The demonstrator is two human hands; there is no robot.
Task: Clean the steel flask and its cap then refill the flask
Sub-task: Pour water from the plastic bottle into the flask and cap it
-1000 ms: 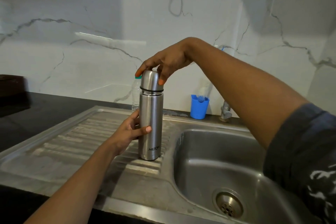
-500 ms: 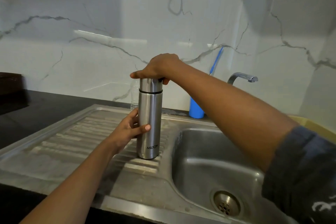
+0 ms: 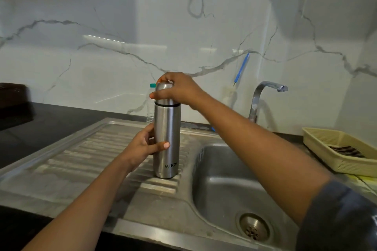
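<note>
Head view, flask: the steel flask (image 3: 166, 140) stands upright on the ribbed drainboard (image 3: 85, 161), just left of the sink basin (image 3: 228, 187).
Head view, cap: the steel cap (image 3: 163, 92) sits on top of the flask, above a black ring.
Left hand: the left hand (image 3: 142, 149) grips the flask body at mid-height, fingers curled round the far side, thumb across the front.
Right hand: the right hand (image 3: 179, 89) holds the cap from above, fingers and thumb curled round it.
Behind: a clear bottle with a teal lid (image 3: 152, 85) shows just behind the flask.
Right side: tap (image 3: 263, 96) over the basin; cream basket (image 3: 342, 149) on the counter.
</note>
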